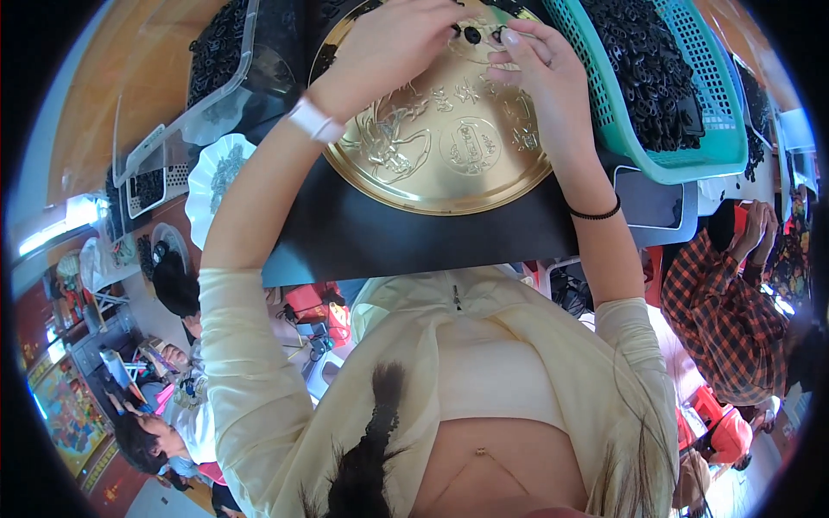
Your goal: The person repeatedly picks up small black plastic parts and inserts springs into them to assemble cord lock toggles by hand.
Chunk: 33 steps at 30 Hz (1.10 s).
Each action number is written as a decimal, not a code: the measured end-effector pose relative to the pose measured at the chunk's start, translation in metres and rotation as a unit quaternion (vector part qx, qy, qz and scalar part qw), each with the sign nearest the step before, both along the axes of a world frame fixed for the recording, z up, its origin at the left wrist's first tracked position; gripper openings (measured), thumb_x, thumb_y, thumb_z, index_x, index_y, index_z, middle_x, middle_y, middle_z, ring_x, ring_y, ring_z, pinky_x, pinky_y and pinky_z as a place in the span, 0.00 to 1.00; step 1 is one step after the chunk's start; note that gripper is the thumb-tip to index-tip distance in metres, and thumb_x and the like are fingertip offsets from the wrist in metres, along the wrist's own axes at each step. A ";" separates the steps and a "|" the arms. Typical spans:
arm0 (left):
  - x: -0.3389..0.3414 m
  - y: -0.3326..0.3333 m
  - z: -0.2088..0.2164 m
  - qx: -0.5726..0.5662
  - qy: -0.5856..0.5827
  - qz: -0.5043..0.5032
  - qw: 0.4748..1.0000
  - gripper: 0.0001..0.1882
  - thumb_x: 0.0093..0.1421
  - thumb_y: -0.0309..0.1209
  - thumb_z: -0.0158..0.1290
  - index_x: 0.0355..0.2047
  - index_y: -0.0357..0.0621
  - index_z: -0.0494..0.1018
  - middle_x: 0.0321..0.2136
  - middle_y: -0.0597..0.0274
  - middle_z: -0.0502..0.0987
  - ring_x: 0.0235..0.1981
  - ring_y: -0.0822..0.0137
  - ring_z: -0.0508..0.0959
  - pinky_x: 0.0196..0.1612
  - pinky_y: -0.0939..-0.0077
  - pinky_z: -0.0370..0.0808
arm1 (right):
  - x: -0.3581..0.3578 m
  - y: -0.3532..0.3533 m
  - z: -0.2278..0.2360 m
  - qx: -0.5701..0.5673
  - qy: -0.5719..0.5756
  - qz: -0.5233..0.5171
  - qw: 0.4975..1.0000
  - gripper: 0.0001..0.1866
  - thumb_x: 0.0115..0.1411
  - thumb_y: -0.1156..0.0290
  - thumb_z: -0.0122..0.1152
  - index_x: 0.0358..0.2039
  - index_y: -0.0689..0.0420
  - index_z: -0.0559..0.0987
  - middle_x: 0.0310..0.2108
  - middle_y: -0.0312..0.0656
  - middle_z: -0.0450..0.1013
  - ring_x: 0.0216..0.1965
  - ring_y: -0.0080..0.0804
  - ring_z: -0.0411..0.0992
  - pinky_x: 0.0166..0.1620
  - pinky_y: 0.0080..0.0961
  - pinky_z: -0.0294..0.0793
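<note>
A round gold tray (414, 186) with raised patterns lies in front of me. Over its far part are both my hands. My right hand (546, 73) pinches a small black ring-shaped piece (497, 34) between thumb and index finger, its other fingers loosely bent. Beside it, another small black piece (472, 35) shows between the hands. My left hand (410, 39) reaches across from the left with its fingers drawn together; their tips are partly hidden at the upper edge, so what they hold does not show clearly.
To the right stands a teal basket (635, 138) heaped with black ring-like pieces. On the left are a clear plastic bin (246, 52) with black pieces and a white fluted bowl (200, 186) of small clear bits. The tray rests on a black tabletop (414, 246). Other people sit on both sides.
</note>
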State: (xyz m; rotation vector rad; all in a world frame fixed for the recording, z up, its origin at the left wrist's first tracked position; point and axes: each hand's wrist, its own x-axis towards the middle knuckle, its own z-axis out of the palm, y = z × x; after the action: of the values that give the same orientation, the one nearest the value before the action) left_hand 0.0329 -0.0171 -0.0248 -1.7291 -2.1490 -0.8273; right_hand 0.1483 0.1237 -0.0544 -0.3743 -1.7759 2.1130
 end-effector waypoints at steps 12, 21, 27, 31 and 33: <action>0.019 -0.019 -0.015 0.110 -0.616 0.048 0.779 0.14 0.59 0.31 0.52 0.45 0.44 0.68 0.34 0.64 0.78 0.29 0.79 0.75 0.29 0.88 0.69 | 0.009 -0.007 0.012 -0.001 0.050 -0.003 0.999 0.13 0.59 0.72 0.56 0.43 0.65 0.73 0.37 0.43 0.74 0.37 0.26 0.74 0.40 0.20 0.77; 0.046 -0.039 -0.012 0.177 -0.605 0.061 0.774 0.15 0.59 0.32 0.52 0.45 0.43 0.69 0.35 0.59 0.78 0.28 0.76 0.77 0.24 0.88 0.70 | 0.012 -0.017 0.019 0.025 0.042 0.018 0.999 0.13 0.58 0.72 0.57 0.42 0.65 0.76 0.37 0.43 0.75 0.36 0.27 0.75 0.39 0.20 0.78; 0.048 -0.041 -0.011 0.170 -0.641 0.050 0.747 0.16 0.60 0.31 0.51 0.48 0.41 0.68 0.38 0.56 0.77 0.32 0.73 0.78 0.27 0.86 0.73 | 0.012 -0.015 0.014 0.013 0.047 0.055 0.997 0.13 0.58 0.73 0.57 0.43 0.65 0.76 0.38 0.44 0.75 0.36 0.27 0.75 0.40 0.19 0.77; 0.047 -0.045 -0.011 0.175 -0.646 0.061 0.740 0.17 0.60 0.30 0.50 0.49 0.41 0.68 0.40 0.55 0.77 0.34 0.72 0.79 0.27 0.86 0.74 | 0.012 -0.016 0.013 0.010 0.040 0.053 0.998 0.13 0.58 0.73 0.57 0.42 0.65 0.76 0.38 0.43 0.75 0.36 0.27 0.75 0.40 0.20 0.77; 0.048 -0.046 -0.016 0.195 -0.624 0.085 0.752 0.17 0.59 0.29 0.51 0.49 0.41 0.67 0.40 0.56 0.77 0.33 0.71 0.79 0.26 0.86 0.73 | 0.012 -0.016 0.013 0.016 0.033 0.056 0.998 0.13 0.58 0.73 0.57 0.42 0.65 0.76 0.38 0.43 0.75 0.36 0.27 0.75 0.40 0.20 0.77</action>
State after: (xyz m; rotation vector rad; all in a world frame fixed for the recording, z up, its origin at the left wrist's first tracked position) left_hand 0.0809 -0.0634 -0.0413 -0.6695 -2.3309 -2.6492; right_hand 0.1600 0.1075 -0.0412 -0.1989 -1.8289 2.1437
